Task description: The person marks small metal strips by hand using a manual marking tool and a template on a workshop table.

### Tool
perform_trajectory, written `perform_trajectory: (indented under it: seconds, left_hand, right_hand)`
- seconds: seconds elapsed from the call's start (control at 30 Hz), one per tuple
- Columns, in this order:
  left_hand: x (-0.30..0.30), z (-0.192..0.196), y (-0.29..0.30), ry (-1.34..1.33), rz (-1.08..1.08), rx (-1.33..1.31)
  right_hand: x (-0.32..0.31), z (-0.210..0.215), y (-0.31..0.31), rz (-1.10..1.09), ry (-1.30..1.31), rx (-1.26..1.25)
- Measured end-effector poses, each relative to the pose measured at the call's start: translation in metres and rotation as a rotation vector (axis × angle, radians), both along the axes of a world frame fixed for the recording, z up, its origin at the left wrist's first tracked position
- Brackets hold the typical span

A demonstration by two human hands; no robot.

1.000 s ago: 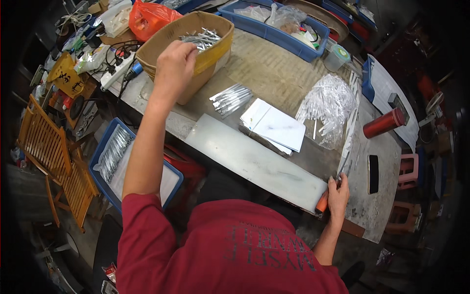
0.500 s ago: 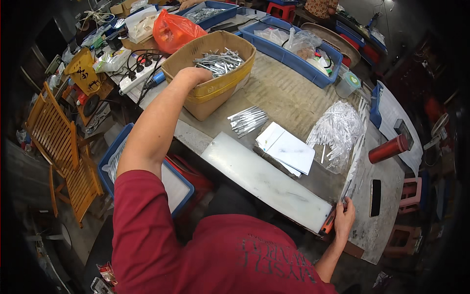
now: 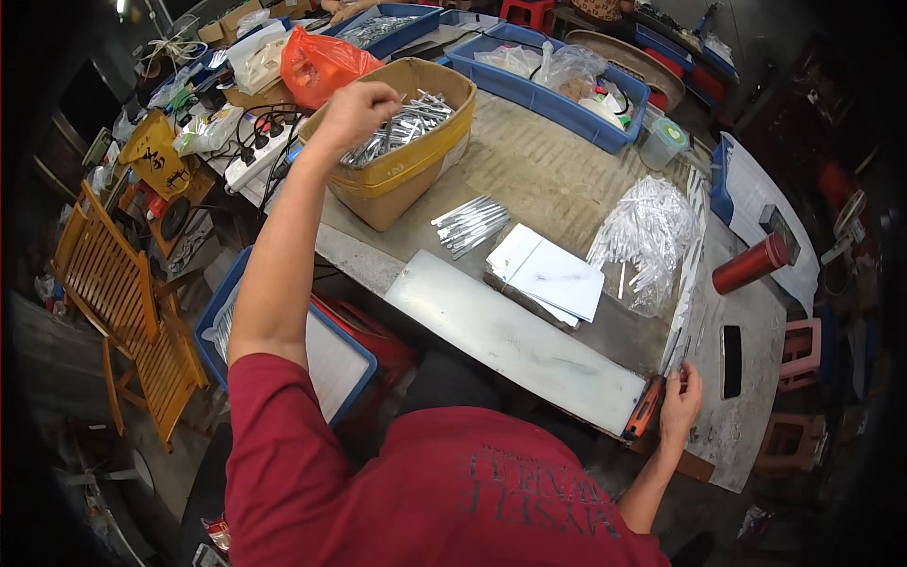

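Note:
My left hand (image 3: 361, 115) is raised over the cardboard box (image 3: 416, 180), its fingers pinched on a thin metal piece (image 3: 388, 134) that points down. The box, banded with yellow tape, holds a heap of similar silvery metal pieces (image 3: 420, 120). At the table's near right edge, my right hand (image 3: 680, 402) has its fingers curled together beside an orange-and-black handled tool (image 3: 644, 408). Whatever those fingers hold is too small to make out. A pale translucent board (image 3: 515, 340) lies along the near edge, left of that tool.
Metal strips (image 3: 470, 225) lie fanned beside white cards (image 3: 546, 272). Further right are a bag of white plastic pieces (image 3: 647, 236), a red cylinder (image 3: 753, 265) and a black phone (image 3: 730, 361). A blue tray (image 3: 557, 99) and an orange bag (image 3: 321, 68) stand behind.
My left hand has come up out of the heap in the box with a metal piece in its fingers. My right hand has shifted slightly to the right beside the orange-handled tool.

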State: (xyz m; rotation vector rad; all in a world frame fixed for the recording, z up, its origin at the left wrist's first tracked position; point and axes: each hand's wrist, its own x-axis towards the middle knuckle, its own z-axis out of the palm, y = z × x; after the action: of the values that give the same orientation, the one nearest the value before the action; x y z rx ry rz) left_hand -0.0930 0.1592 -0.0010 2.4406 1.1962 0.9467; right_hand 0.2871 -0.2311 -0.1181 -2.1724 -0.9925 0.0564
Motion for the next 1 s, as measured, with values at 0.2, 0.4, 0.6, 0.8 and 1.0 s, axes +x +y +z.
perform_trajectory:
  seconds: [0.2,0.4,0.6,0.8,1.0]
  left_hand:
    - [0.026,0.030,-0.067,-0.619,-0.187,-0.206]
    - [0.070,-0.011,-0.125,-0.862,-0.464,-0.515]
    - [0.111,-0.058,-0.167,-0.977,-0.557,-0.881]
    - [0.130,-0.082,-0.193,-1.079,-0.540,-1.095]
    - [0.147,-0.113,-0.220,-1.111,-0.491,-1.348]
  right_hand:
    - [-0.014,0.022,0.015,0.069,0.013,0.217]
    - [-0.060,0.052,0.047,0.317,0.117,0.266]
    - [-0.102,0.052,0.078,0.647,0.231,0.244]
    - [-0.106,0.040,0.078,0.685,0.361,0.139]
    - [-0.106,0.035,0.075,0.612,0.313,0.125]
